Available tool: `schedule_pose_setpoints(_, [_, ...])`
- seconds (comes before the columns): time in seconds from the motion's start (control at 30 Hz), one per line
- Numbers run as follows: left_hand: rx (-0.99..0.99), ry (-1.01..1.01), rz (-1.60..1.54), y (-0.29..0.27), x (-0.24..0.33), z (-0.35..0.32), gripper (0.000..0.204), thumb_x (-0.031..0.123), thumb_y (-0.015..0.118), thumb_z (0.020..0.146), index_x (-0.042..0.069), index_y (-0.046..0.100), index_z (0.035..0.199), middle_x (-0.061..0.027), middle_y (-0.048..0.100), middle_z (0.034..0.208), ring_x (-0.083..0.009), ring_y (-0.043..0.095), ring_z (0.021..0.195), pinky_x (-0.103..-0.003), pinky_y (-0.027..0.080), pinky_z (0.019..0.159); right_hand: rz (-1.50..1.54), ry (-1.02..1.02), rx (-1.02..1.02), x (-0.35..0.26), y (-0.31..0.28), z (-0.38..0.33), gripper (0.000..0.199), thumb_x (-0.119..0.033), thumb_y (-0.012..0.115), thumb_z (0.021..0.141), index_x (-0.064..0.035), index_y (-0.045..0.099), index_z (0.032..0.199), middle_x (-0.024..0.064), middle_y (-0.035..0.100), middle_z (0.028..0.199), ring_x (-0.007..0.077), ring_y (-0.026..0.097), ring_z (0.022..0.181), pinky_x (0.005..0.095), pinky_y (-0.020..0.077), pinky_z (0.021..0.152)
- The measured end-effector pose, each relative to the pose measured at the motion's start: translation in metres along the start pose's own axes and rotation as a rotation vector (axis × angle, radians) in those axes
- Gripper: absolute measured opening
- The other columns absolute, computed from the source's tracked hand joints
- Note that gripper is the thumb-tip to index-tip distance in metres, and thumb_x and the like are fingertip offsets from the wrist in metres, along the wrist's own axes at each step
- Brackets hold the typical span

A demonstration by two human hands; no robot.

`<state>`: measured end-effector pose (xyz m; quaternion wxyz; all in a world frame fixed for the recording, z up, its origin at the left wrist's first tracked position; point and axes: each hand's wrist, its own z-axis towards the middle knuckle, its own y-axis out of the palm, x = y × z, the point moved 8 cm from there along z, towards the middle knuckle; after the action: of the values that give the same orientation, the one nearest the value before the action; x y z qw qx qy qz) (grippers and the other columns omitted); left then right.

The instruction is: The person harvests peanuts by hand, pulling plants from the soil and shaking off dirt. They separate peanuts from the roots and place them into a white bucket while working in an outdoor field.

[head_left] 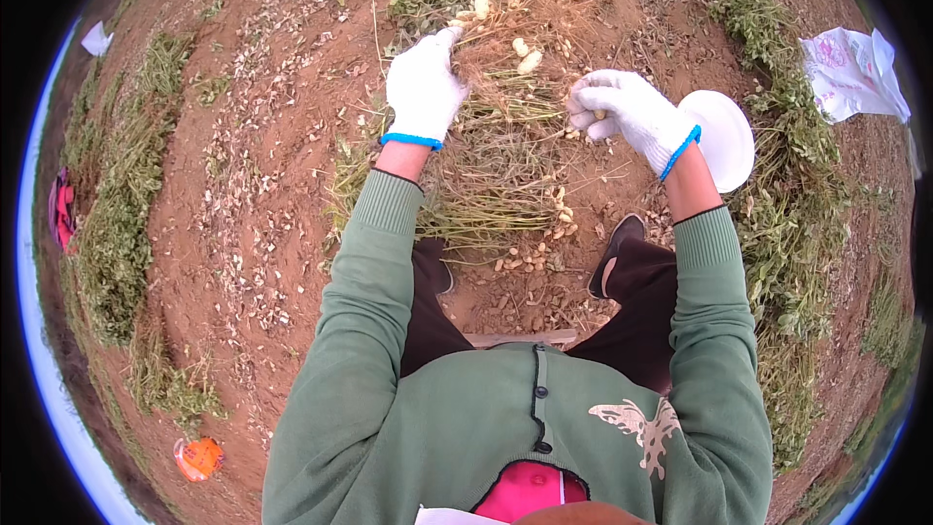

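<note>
Both my hands wear white knit gloves with blue cuffs. My left hand is closed at the left side of a pulled-up peanut plant, its thumb by the pale pods; most of its fingers are hidden. Thin brown roots spread to the right of it, with more pods hanging among them. To the right of the roots, my right hand is curled, and a yellowish peanut shows between its fingers. Below and between the hands lies a heap of green and dry peanut stems.
Loose peanuts lie on the soil between my feet. A round white dish is beside my right wrist. Rows of leafy plants run along both sides. A white printed bag lies far right, an orange bag lower left.
</note>
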<state>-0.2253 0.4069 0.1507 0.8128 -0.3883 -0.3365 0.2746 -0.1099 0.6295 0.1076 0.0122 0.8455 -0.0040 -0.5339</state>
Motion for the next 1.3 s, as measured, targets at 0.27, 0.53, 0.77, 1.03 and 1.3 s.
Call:
schedule_pose_setpoints(0.27, [0.025, -0.032, -0.055, 0.004, 0.01, -0.001, 0.064, 0.022, 0.086, 0.07, 0.012, 0.063, 0.129, -0.0126, 0.07, 0.118, -0.0297, 0.069, 0.104, -0.037, 0.056, 0.089, 0.554, -0.041, -0.178, -0.007, 0.038, 0.008, 0.038, -0.022, 0.057, 0.098, 0.0009, 0.057, 0.129, 0.0068, 0.064, 0.11, 0.0198, 0.066, 0.098, 0.0334, 0.0563, 0.088])
schedule_pose_setpoints(0.53, [-0.013, 0.08, 0.019, 0.014, 0.031, -0.002, 0.057, 0.016, 0.083, 0.068, 0.012, 0.066, 0.122, -0.0117, 0.071, 0.105, -0.032, 0.069, 0.092, -0.039, 0.056, 0.08, 0.547, -0.027, 0.027, -0.004, 0.049, 0.01, 0.04, -0.042, 0.064, 0.098, -0.0038, 0.064, 0.112, 0.0083, 0.066, 0.105, 0.0194, 0.066, 0.091, 0.0284, 0.053, 0.073])
schedule_pose_setpoints(0.77, [0.037, 0.154, -0.025, 0.011, 0.03, -0.005, 0.055, 0.011, 0.079, 0.067, 0.016, 0.067, 0.12, -0.0101, 0.069, 0.094, -0.0314, 0.068, 0.084, -0.041, 0.054, 0.074, 0.225, -0.041, -0.096, -0.009, 0.049, 0.005, 0.035, -0.034, 0.068, 0.097, -0.0016, 0.069, 0.11, 0.0035, 0.068, 0.094, 0.0093, 0.061, 0.077, 0.0209, 0.0458, 0.058])
schedule_pose_setpoints(1.03, [-0.032, 0.175, -0.051, 0.017, 0.032, -0.008, 0.055, 0.003, 0.077, 0.069, 0.016, 0.068, 0.122, -0.0096, 0.072, 0.109, -0.0311, 0.07, 0.097, -0.038, 0.056, 0.083, 0.044, 0.078, -0.166, -0.012, 0.062, -0.011, 0.031, -0.031, 0.065, 0.097, -0.0027, 0.074, 0.106, -0.0025, 0.066, 0.081, 0.0038, 0.053, 0.062, 0.0186, 0.0375, 0.049])
schedule_pose_setpoints(1.3, [-0.115, 0.146, 0.009, 0.031, 0.027, -0.011, 0.057, 0.006, 0.078, 0.069, 0.017, 0.065, 0.123, -0.0095, 0.07, 0.113, -0.0304, 0.069, 0.1, -0.039, 0.055, 0.086, 0.032, 0.12, -0.2, -0.016, 0.071, -0.029, 0.026, -0.029, 0.066, 0.094, -0.0056, 0.075, 0.101, -0.0041, 0.061, 0.074, 0.0033, 0.047, 0.055, 0.0199, 0.0332, 0.045])
